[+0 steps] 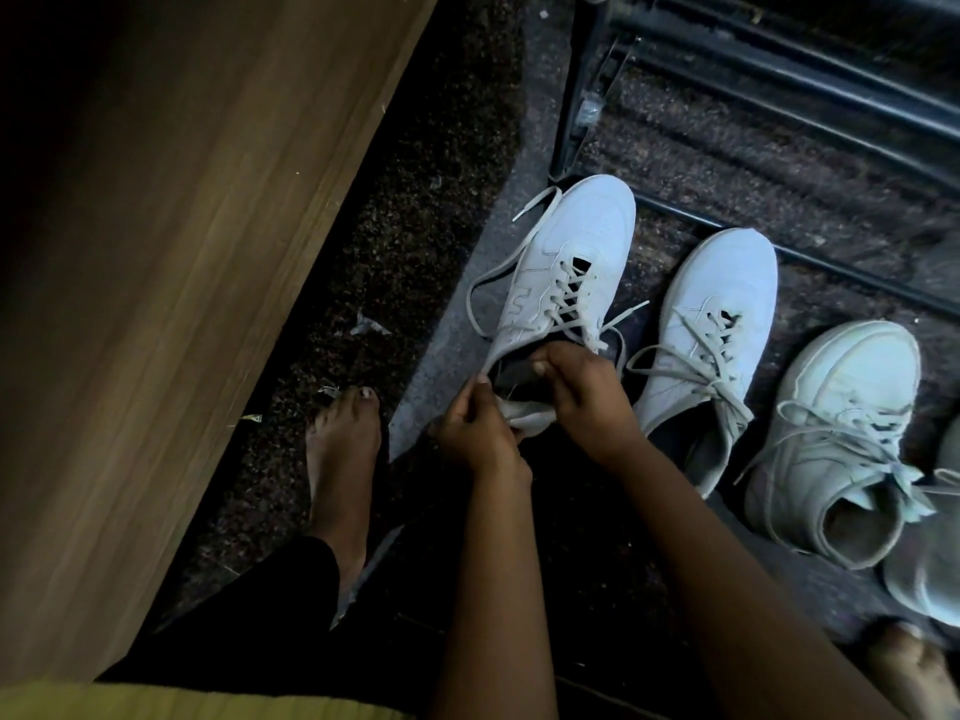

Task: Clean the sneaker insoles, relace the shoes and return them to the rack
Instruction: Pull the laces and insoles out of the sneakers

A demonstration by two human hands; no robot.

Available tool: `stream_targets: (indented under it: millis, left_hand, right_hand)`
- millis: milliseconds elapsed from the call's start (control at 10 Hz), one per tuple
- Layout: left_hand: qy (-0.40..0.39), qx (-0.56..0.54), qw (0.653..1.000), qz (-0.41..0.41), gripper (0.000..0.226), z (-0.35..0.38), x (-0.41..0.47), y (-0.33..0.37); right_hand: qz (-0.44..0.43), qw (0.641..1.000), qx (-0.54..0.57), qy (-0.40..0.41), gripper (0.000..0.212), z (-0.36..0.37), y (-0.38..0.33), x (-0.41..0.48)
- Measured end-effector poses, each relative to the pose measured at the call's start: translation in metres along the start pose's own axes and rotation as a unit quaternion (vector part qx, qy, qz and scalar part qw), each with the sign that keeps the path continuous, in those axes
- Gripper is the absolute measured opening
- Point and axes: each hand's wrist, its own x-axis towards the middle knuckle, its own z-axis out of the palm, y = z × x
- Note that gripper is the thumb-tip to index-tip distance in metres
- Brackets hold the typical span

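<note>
A white sneaker lies on the floor with its toe pointing away, laces loose and trailing to the left. My left hand pinches the heel edge of that sneaker. My right hand grips the shoe opening, its fingers curled into the dark inside. A pale piece, insole or heel lining, shows between both hands; I cannot tell which. A second white sneaker with loosely tied laces lies to the right.
A greyish sneaker and part of another lie further right. A black metal shoe rack stands behind the shoes. A wooden panel fills the left. My bare feet rest on dark speckled carpet.
</note>
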Motion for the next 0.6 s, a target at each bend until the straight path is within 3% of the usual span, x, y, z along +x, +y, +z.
stream_targets:
  millis: [100, 200, 400, 500, 600]
  left_hand:
    - [-0.013, -0.012, 1.0, -0.005, 0.022, -0.001, 0.002, -0.002]
    - [-0.005, 0.008, 1.0, 0.017, 0.02, 0.0, 0.002, -0.006]
    - [-0.017, -0.022, 0.999, -0.018, 0.019, 0.001, -0.004, -0.002]
    - [-0.041, -0.036, 0.998, -0.023, 0.014, -0.005, -0.001, -0.001]
    - [-0.084, -0.038, 0.996, -0.019, 0.018, -0.008, -0.001, 0.001]
  right_hand:
    - [0.015, 0.987, 0.137, 0.079, 0.021, -0.028, -0.048, -0.006]
    - [-0.001, 0.974, 0.199, 0.107, 0.02, -0.053, -0.083, 0.005]
    - [0.008, 0.995, 0.096, 0.016, 0.014, -0.064, -0.102, -0.005]
    - [-0.014, 0.997, 0.015, -0.078, 0.052, -0.065, -0.102, -0.018]
    - [-0.016, 0.977, -0.113, -0.182, 0.083, -0.064, -0.102, -0.026]
